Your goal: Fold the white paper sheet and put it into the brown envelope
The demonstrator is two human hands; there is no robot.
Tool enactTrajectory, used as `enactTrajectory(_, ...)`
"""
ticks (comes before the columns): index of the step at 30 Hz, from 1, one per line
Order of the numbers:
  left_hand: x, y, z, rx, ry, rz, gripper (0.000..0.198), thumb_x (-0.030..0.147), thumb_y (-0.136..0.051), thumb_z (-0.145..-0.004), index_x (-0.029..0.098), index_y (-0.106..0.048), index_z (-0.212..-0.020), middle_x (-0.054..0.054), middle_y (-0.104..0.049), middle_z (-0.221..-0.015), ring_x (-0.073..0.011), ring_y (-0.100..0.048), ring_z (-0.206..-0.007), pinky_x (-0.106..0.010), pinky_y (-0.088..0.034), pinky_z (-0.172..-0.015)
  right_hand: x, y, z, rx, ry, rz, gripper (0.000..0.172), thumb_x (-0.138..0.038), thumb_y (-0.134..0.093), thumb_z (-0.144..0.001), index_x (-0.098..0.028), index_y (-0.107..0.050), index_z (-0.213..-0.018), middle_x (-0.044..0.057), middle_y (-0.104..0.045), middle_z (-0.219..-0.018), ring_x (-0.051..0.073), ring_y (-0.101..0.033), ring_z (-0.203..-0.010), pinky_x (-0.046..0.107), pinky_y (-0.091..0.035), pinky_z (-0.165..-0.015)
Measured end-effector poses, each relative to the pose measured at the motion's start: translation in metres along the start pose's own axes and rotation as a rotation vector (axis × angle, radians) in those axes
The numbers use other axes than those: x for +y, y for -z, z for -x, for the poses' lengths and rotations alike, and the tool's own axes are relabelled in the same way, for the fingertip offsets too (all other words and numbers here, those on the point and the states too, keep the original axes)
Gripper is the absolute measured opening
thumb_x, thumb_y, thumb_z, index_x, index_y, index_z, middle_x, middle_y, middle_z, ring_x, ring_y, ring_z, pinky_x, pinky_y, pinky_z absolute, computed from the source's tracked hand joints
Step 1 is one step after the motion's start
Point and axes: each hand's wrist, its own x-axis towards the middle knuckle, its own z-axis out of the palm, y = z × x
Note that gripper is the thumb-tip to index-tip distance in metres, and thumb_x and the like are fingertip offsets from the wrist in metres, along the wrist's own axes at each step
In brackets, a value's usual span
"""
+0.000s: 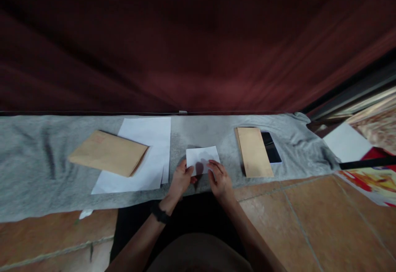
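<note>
A folded sheet of white paper (198, 156) is held just above the grey cloth (204, 129), in front of my body. My left hand (182, 177) pinches its lower left corner, thumb on top and fingers beneath. On the right side, my right hand (220, 179) rests its bent fingertips on the paper's face, with the fingers slightly apart; whether it grips the edge is hard to see. Shadows of the fingers fall across the paper. To the left lie larger white sheets (145, 133), partly covered by a stack of brown envelopes (108, 152).
Another pile of brown envelopes (255, 152) lies right of my hands, overlapping a dark-screened phone or tablet (271, 148). A dark red curtain (198, 57) hangs behind the cloth. Printed papers (371, 181) and a white sheet (348, 142) are at the far right, above the tiled floor (297, 218).
</note>
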Motion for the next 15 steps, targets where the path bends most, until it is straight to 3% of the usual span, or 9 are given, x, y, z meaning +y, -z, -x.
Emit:
enactTrajectory(3,0.003,0.008,-0.002,-0.023,0.025,-0.084,0.027,0.023,-0.054,-0.086,0.016,-0.059,-0.111,0.001,-0.068,-0.074,-0.0119,-0.057,-0.04,-0.024,-0.046,-0.041,0.004,-0.009,-0.002,-0.028,0.044,0.082,0.038,-0.022,-0.044,-0.101,-0.018,-0.058,-0.136,0.014,-0.061,-0.14,0.025,-0.054,-0.134,0.045,-0.048,-0.111)
enactTrajectory(8,0.008,0.016,-0.002,0.032,0.009,-0.195,0.023,0.021,-0.058,-0.087,0.016,-0.058,-0.109,0.0,-0.07,-0.078,-0.0109,-0.054,-0.04,-0.024,-0.042,-0.042,0.007,-0.02,-0.003,-0.083,0.076,0.254,0.043,-0.027,-0.042,-0.104,-0.014,-0.052,-0.144,0.016,-0.051,-0.151,0.029,-0.044,-0.143,0.05,-0.043,-0.113)
enactTrajectory(12,0.011,0.014,0.005,0.179,-0.082,-0.491,0.037,0.024,-0.063,-0.089,0.017,-0.056,-0.124,-0.004,-0.073,-0.085,-0.0194,-0.07,-0.065,-0.027,-0.048,-0.056,0.007,-0.021,-0.004,-0.095,0.082,0.317,0.044,-0.029,-0.043,-0.105,-0.013,-0.051,-0.145,0.016,-0.05,-0.152,0.028,-0.043,-0.143,0.047,-0.041,-0.114)
enactTrajectory(15,0.012,0.011,0.013,0.298,-0.135,-0.758,0.043,0.029,-0.061,-0.093,0.017,-0.052,-0.134,-0.005,-0.075,-0.086,-0.024,-0.073,-0.077,-0.029,-0.049,-0.062,0.008,-0.02,-0.006,-0.092,0.066,0.328,0.043,-0.027,-0.043,-0.105,-0.013,-0.051,-0.144,0.016,-0.053,-0.15,0.027,-0.049,-0.137,0.045,-0.043,-0.11)
